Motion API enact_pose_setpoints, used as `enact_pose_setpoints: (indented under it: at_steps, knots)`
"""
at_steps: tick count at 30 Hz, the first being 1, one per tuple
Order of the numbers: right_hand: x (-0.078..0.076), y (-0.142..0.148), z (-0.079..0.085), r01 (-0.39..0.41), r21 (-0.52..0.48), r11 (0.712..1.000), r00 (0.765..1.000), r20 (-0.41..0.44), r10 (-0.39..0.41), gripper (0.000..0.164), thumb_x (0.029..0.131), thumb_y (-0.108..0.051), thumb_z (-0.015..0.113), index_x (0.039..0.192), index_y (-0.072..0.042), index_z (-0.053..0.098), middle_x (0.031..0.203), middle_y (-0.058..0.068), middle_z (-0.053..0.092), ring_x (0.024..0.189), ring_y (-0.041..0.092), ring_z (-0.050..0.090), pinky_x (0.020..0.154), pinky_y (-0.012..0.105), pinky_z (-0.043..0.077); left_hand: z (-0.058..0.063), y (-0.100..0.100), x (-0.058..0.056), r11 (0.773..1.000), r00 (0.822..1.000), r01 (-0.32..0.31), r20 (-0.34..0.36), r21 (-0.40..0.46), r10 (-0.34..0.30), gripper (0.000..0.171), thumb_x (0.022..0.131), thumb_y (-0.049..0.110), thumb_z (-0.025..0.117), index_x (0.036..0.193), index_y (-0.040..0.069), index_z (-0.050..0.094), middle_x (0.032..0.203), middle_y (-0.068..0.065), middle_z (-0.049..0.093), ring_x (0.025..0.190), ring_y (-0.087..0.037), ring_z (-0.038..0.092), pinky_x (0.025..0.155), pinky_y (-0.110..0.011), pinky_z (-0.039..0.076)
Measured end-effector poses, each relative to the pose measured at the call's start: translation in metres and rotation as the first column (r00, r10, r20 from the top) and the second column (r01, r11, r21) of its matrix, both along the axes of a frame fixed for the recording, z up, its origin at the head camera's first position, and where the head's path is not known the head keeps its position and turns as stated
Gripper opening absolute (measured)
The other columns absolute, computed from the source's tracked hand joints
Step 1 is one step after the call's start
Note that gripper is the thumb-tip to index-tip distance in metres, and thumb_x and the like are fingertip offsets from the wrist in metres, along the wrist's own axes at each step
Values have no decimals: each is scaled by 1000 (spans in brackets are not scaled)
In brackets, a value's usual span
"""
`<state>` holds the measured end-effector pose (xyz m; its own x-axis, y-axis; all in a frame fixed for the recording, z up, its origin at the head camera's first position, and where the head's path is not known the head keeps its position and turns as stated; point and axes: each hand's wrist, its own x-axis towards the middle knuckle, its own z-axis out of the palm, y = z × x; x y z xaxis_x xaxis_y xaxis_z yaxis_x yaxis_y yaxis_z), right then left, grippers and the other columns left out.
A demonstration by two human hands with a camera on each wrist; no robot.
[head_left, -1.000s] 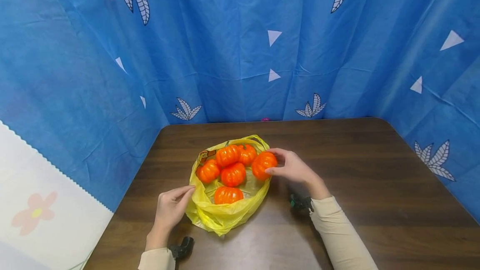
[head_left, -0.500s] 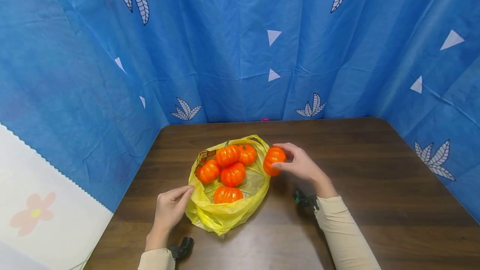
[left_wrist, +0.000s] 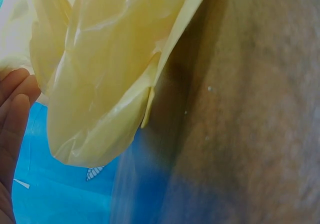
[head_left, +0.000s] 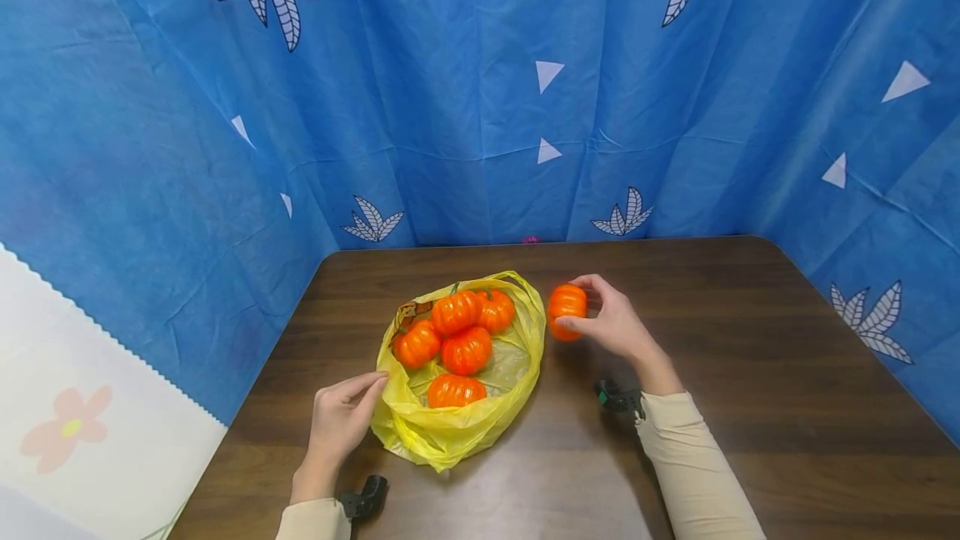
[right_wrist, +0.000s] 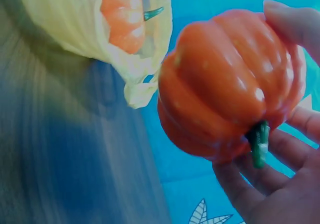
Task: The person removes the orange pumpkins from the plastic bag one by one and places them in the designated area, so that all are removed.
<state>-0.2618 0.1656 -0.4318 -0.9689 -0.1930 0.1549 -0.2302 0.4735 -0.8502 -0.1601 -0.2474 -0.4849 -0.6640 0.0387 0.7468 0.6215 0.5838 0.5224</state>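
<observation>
- Right hand (head_left: 615,323) grasped one orange pumpkin (head_left: 567,312), thumb (right_wrist: 295,29) on one side, fingers (right_wrist: 237,186) round the other; green stem (right_wrist: 258,144) stuck out uncovered.
- Held pumpkin was outside the yellow bag (head_left: 442,432), just right of its rim; seemed lifted off the bench (head_left: 712,315), height above it unclear.
- Left hand (head_left: 341,419) had a light pinch on the bag's left rim, thumb and forefinger tips together; left wrist view mostly showed the bag's side, contact partly hidden.
- Five more pumpkins (head_left: 467,350) sat in the bag: four bunched at the far left side, one alone near the front edge.
- Risk, drop: shell looked smooth, round and shiny, so a loose right grip could have let it slip and roll over the bench.
- Risk, snag: bag's handle loop (right_wrist: 140,91) hung close to the held pumpkin; a low sideways move could have caught it and dragged the bag along.
- Risk, bag collapse: thin, floppy plastic, so a lost left pinch could have let the rim fold over the contents.
- Risk, tumble: the bunched pumpkins leaned together; a tug on the rim could have set them rolling.
</observation>
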Motion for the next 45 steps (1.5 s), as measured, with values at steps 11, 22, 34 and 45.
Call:
enact_pose_setpoints:
  at_steps: [11, 22, 34, 45]
  knots:
    - [-6, 5, -9, 39, 80, 996, 999, -19, -37, 67, 83, -30, 83, 139, -8, 55, 136, 18, 59, 112, 36, 60, 94, 50, 58, 0, 0, 0, 1000, 1000, 1, 8, -1, -1, 21, 73, -16, 79, 89, -3, 78, 85, -19, 77, 92, 16, 64, 74, -6, 55]
    - [-11, 4, -19, 89, 190, 978, 995, 27, -96, 77, 81, -32, 84, 143, -5, 46, 135, 21, 56, 116, 39, 55, 101, 56, 53, 0, 0, 0, 1000, 1000, 9, 11, -1, -9, 20, 73, -16, 78, 89, -3, 78, 85, -19, 77, 90, 14, 66, 75, -6, 55]
    - [-18, 4, -39, 112, 278, 954, 993, -57, -100, 75, 82, -31, 84, 143, -2, 52, 145, 24, 47, 127, 45, 47, 109, 63, 44, 1, -1, 0, 1000, 1000, 7, 20, -13, -7, 20, 74, -15, 78, 90, -2, 78, 86, -18, 77, 90, 14, 66, 75, -7, 55]
    - [-21, 1, -48, 149, 231, 961, 989, -39, -144, 78, 80, -30, 86, 142, 0, 49, 143, 23, 52, 124, 42, 52, 109, 60, 46, 2, -1, 2, 1000, 1000, -1, 20, -26, 1, 19, 75, -12, 79, 90, -1, 79, 87, -16, 78, 90, 11, 67, 76, -7, 55]
